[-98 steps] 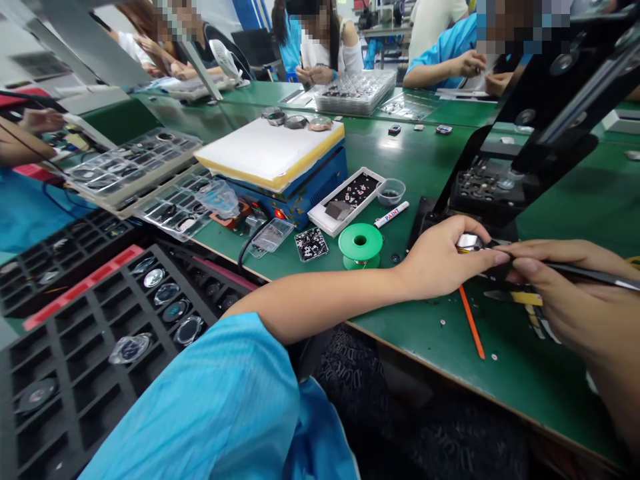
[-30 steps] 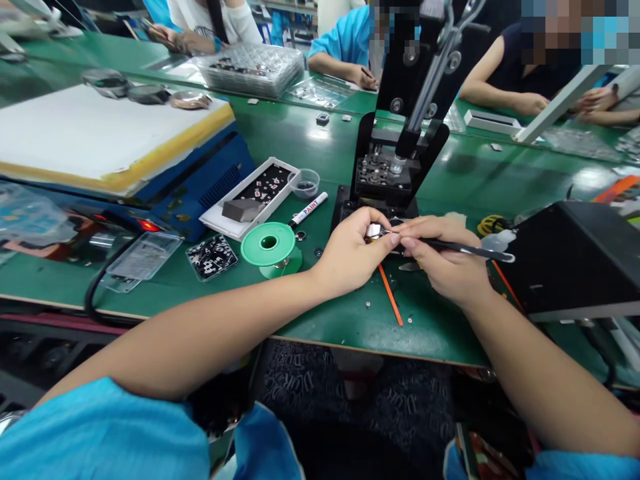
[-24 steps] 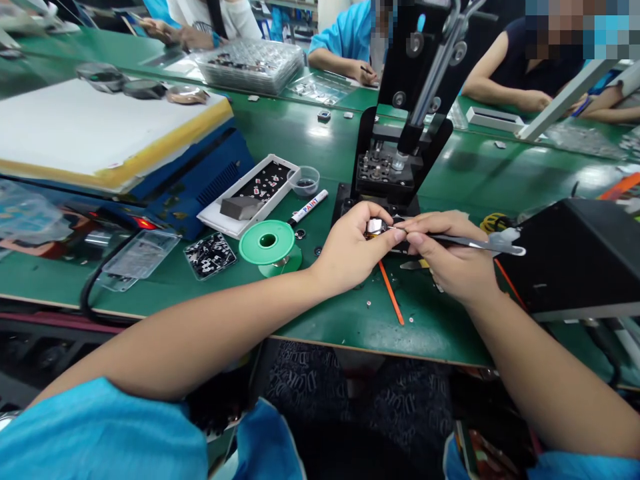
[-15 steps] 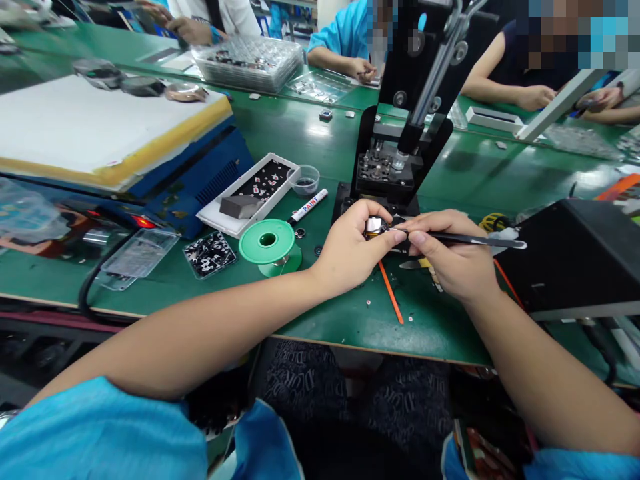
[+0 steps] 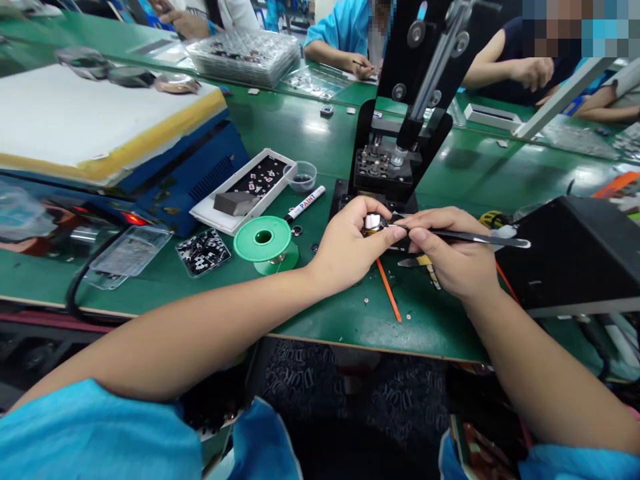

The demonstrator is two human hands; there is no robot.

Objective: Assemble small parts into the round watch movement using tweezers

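Between thumb and fingers, my left hand (image 5: 347, 243) grips a small shiny part (image 5: 374, 223) with a silvery face. My right hand (image 5: 453, 250) is closed around black tweezers (image 5: 480, 238), whose tip meets the small part by my left fingertips. Both hands are close together in front of the black press (image 5: 383, 167). An orange stick (image 5: 389, 291) lies on the green table below them, and a blade with a yellow handle (image 5: 424, 261) is beside my right fingers. The far side of the small part is hidden by my fingers.
Left of my hands are a green spool (image 5: 263, 239), a paint marker (image 5: 306, 203), a white tray (image 5: 200, 212) and a clear box of small parts (image 5: 204, 252). A blue machine (image 5: 200, 173) stands farther left, a black box (image 5: 575, 257) at right. Several people work across the table.
The view has shifted slightly, while my hands keep nearly the same pose around the small part and tweezers. A person's hand at the upper right has lifted off the table.
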